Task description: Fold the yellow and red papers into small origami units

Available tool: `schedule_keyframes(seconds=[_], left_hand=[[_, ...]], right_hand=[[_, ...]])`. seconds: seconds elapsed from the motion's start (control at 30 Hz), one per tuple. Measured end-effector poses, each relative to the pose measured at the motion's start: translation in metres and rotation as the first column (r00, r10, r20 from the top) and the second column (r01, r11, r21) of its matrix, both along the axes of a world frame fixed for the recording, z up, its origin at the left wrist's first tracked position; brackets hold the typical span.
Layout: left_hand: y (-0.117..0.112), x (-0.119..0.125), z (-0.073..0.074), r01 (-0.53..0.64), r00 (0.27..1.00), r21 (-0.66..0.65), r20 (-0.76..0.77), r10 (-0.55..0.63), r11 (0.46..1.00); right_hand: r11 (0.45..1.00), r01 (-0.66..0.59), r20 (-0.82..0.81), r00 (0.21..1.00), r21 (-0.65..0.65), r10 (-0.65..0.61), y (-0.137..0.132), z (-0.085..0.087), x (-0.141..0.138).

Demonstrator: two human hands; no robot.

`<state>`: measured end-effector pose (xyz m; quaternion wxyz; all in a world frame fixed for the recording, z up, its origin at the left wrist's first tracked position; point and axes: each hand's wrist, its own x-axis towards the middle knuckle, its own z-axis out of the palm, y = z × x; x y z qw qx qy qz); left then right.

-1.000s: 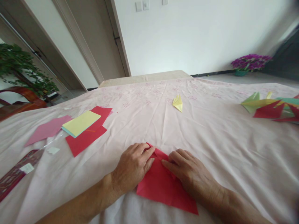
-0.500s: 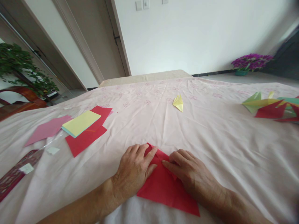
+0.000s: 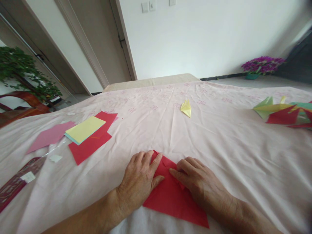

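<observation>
A sheet of red origami paper (image 3: 174, 201) lies on the cloth in front of me, with folded layers along its upper part. My left hand (image 3: 140, 180) rests flat over its left edge, index finger stretched to the top corner and thumb apart on the paper. At the right edge, my right hand (image 3: 198, 180) has its fingers curled and closed on the red paper, with the thumb or index tip pressing a fold near the middle. My right palm hides part of that edge.
A yellow folded paper piece (image 3: 186, 109) lies farther ahead. To the left are red sheets (image 3: 89, 148), a yellow sheet (image 3: 85, 129), a pink sheet (image 3: 50, 136) and a dark red patterned packet (image 3: 17, 178). Several folded paper shapes (image 3: 282, 113) sit far right on the pink tablecloth (image 3: 146, 126).
My left thumb has shifted very slightly on the red paper, away from the fold. Otherwise both hands and the sheet keep nearly the same place.
</observation>
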<state>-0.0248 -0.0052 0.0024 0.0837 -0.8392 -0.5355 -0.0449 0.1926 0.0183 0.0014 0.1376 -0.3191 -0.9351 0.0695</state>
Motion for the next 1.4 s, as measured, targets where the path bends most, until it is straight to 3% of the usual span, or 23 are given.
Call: schedule_keyframes(seconds=[0.97, 1.4], left_hand=[[-0.0020, 0.0091, -0.0036, -0.110, 0.992, 0.003, -0.055, 0.110, 0.994], [0.0020, 0.0057, 0.0011, -0.082, 0.996, -0.018, -0.044, 0.081, 0.997]], right_hand=[[0.999, -0.006, 0.007, 1.000, -0.039, 0.006, -0.0005, 0.0021, -0.0008], [1.000, 0.001, -0.005, 1.000, -0.018, -0.001, 0.0005, -0.0016, 0.0005]])
